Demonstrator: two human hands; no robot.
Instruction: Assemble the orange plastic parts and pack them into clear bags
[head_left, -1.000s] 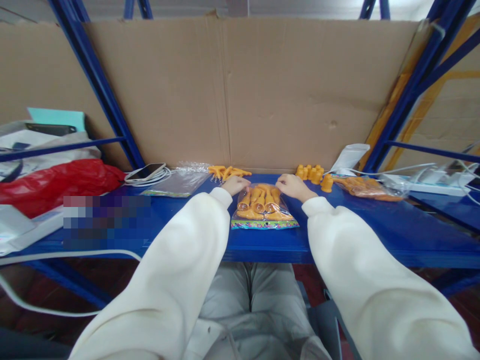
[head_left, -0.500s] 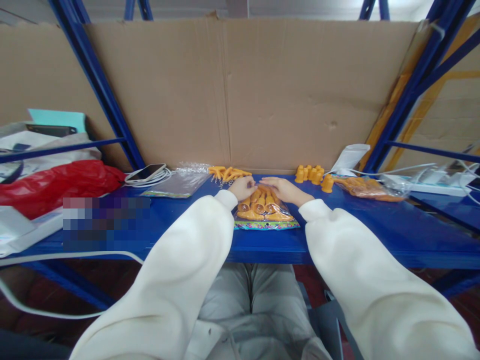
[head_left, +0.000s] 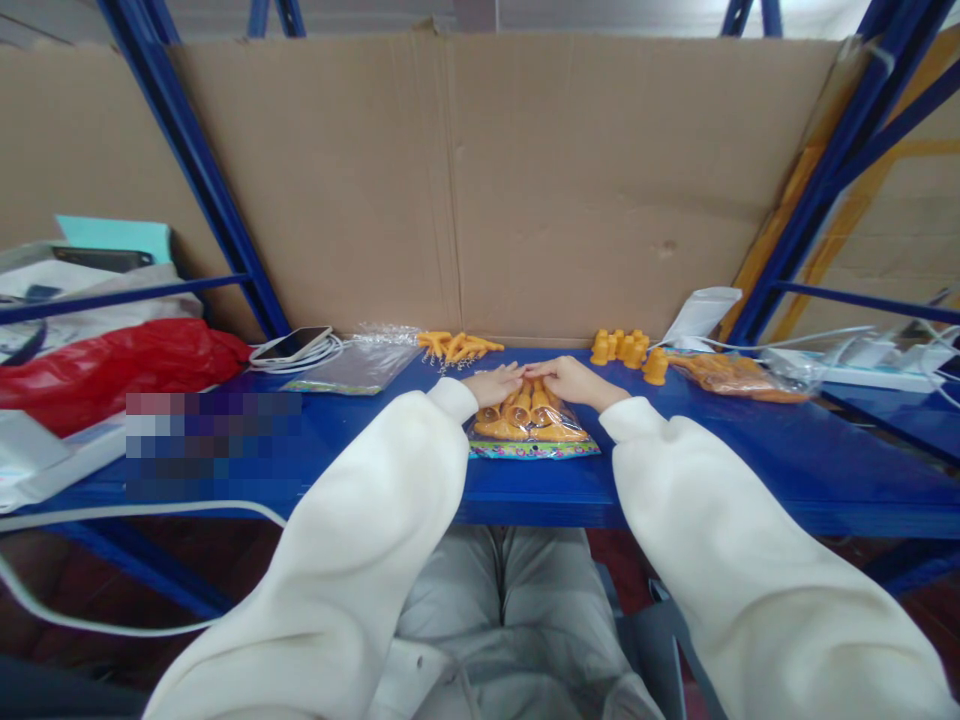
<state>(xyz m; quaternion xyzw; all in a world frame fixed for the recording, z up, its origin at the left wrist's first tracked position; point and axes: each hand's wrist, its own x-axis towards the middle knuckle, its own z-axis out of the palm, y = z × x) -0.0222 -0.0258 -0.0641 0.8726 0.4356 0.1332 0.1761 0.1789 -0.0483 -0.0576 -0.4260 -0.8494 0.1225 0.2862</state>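
A clear plastic bag (head_left: 534,436) of orange-yellow plastic pieces with round cup-like ends lies on the blue tabletop in front of me. Its near edge carries a colourful printed strip. My left hand (head_left: 493,384) rests on the far part of the bag, fingers stretched out flat towards the right. From the other side my right hand (head_left: 571,381) lies over the same end, its fingers extended and the fingertips meeting those of the left. Both hands cover the bag's far edge.
Behind my left hand is a pile of orange pieces with small chains (head_left: 457,347). Flat clear bags (head_left: 352,362) and a phone (head_left: 297,345) on a coiled cable lie left. Orange cups (head_left: 621,348) and another filled bag (head_left: 739,378) are right. A cardboard wall (head_left: 525,190) stands behind.
My left hand has uncurled from a closed shape to flat, and its fingers have moved right to meet the right hand's. The right hand has shifted slightly; the bag stays in place.
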